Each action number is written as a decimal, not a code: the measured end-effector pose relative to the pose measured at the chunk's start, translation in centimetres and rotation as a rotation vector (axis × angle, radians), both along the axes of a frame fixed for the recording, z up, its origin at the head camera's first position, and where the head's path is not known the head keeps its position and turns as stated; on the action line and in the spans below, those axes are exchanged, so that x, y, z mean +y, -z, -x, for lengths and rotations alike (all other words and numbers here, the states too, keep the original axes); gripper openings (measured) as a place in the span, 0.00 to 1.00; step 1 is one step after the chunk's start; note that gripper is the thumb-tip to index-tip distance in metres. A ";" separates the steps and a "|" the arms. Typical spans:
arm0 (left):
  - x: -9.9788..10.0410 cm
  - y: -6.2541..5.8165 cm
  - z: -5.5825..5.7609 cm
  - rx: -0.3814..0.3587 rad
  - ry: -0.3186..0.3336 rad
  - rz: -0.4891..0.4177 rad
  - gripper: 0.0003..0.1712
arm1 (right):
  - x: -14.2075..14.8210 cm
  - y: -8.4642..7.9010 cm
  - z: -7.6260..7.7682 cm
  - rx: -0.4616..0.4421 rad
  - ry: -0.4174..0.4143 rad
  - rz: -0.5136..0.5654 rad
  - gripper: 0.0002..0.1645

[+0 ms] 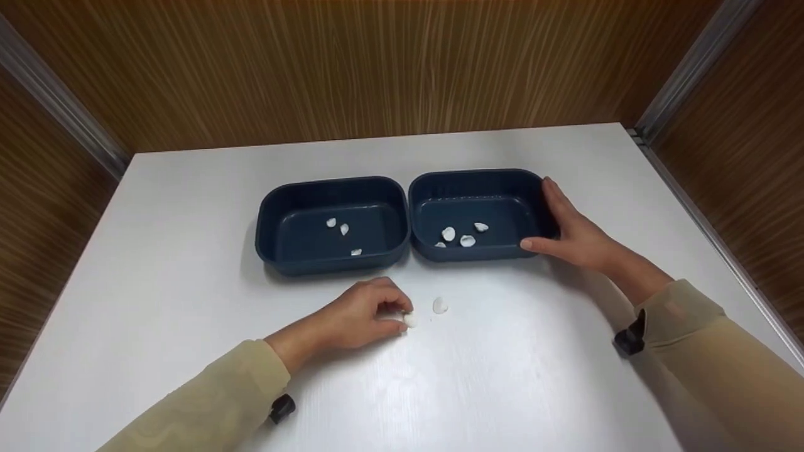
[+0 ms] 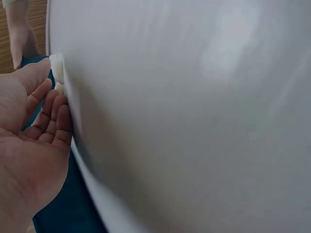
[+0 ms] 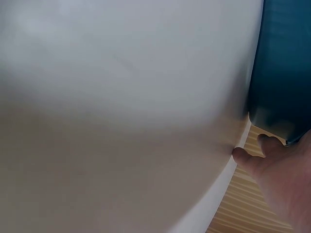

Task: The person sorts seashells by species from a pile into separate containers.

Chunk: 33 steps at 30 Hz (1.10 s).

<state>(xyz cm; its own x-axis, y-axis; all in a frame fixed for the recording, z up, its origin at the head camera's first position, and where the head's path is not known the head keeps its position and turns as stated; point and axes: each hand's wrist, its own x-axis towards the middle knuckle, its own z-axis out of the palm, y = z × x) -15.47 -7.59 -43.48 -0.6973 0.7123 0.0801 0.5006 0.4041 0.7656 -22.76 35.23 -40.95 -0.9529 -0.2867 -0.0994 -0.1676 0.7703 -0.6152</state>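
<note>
Between the thumb and fingers of my left hand (image 1: 361,314) is a small white shell (image 1: 410,319), pinched low at the white table. Another white shell (image 1: 440,306) lies just to its right. My right hand (image 1: 581,242) holds the right end of a dark blue container (image 1: 483,253), with its thumb at the front rim and fingers along the side. Several white shells (image 1: 448,234) lie inside that container. To its left, a second dark blue container (image 1: 333,262) has a few white shells (image 1: 344,230) on its floor. The left wrist view partly hides the pinched shell behind fingers.
Both containers stand side by side, nearly touching, on the white table (image 1: 157,251). A wood-grain panel (image 1: 377,69) rises behind the table, with similar panels at left and right. Black straps or devices (image 1: 282,408) sit at the wrists.
</note>
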 end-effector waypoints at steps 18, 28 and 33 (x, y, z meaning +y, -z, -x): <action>0.1 0.5 0.2 0.007 0.021 0.048 0.14 | 0.1 0.1 0.1 0.003 -0.001 0.013 0.73; 0.3 0.4 0.2 0.012 0.030 0.065 0.14 | 0.1 0.2 0.1 0.021 -0.005 0.026 0.72; 0.2 0.4 0.2 0.012 0.026 0.060 0.12 | 0.0 0.2 0.1 0.022 -0.005 0.026 0.73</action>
